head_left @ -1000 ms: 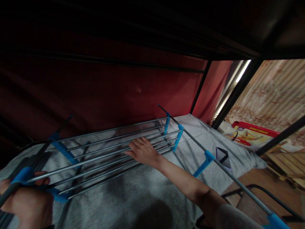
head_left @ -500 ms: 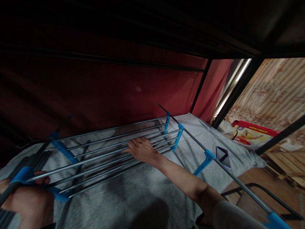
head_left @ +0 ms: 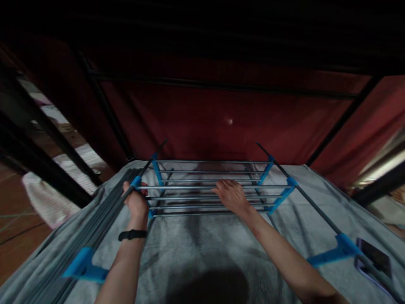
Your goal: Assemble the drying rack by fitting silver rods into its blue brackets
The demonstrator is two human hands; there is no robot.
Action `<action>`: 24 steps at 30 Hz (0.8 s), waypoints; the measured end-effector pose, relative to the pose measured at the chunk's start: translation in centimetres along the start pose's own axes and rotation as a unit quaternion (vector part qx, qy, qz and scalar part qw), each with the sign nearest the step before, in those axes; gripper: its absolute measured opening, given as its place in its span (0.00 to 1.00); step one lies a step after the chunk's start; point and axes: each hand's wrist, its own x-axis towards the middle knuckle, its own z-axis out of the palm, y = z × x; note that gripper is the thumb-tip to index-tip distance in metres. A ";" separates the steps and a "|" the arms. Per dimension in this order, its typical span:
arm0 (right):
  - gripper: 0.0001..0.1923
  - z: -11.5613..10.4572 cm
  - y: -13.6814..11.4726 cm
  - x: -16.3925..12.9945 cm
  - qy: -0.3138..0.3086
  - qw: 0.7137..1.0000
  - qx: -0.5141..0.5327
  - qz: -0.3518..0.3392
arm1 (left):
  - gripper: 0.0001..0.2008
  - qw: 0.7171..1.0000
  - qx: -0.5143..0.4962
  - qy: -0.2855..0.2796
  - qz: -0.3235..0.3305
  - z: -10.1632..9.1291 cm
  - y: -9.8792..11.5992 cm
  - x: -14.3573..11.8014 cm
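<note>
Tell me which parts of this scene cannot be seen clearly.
Head view only:
- Left hand palm: hidden by its own back, gripping the grey metal rack with blue plastic joints.
- Dark rectangular phone: cut off by the right edge.
- Upper black bed frame: lost in darkness.
- Right hand: fingertips blurred on the rods.

Dim room: red fabric backdrop point(head_left: 221, 122) far; black metal frame point(head_left: 104, 109); grey blanket point(head_left: 196, 249) near; brown floor point(head_left: 15, 228) left.

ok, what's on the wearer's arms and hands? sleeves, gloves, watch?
Both hands are bare, no gloves. The left hand has a thin black band round the wrist, like a watch strap or fitness band; no face shows. The right hand has nothing on the wrist. Both forearms are bare as far as the frame shows; no sleeve in view.
</note>
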 end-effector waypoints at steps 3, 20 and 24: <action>0.17 0.5 0.2 0.0 0.015 1.000 0.002 -0.005 | 0.27 1.000 -0.023 0.008 -0.018 -0.2 -0.2 -0.1; 0.18 5.4 -1.9 -6.9 0.079 0.994 0.067 -0.034 | 0.33 0.994 0.007 -0.024 -0.110 -3.5 -4.5 -2.4; 0.17 5.7 -1.4 -5.4 0.033 0.998 0.048 -0.019 | 0.35 0.989 -0.026 -0.046 -0.139 -3.6 -5.6 -2.3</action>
